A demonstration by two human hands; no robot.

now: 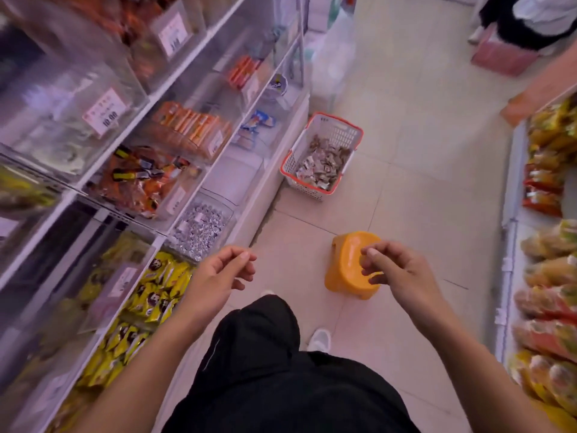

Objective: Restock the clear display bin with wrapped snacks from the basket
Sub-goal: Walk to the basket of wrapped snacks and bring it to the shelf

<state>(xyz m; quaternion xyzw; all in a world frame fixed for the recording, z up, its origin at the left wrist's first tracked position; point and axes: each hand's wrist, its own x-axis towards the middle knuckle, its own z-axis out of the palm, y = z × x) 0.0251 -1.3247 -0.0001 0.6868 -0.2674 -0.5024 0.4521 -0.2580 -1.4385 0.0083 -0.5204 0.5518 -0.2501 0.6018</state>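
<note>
Fingers of both hands hang loosely curled and grasp nothing: left hand [223, 271] hovers near the shelf edge, right hand [395, 270] over an orange stool [349, 264]. White basket [321, 156] with a red rim stands on the floor ahead, against the shelf base, well apart from either hand, and holds a heap of wrapped snacks [321, 164]. Just left of it, on the lowest shelf, a clear display bin [232, 179] appears empty; this is probably the one to fill, though blur leaves some doubt. Judged so, restocking is not yet begun, and every transfer from basket to bin remains.
</note>
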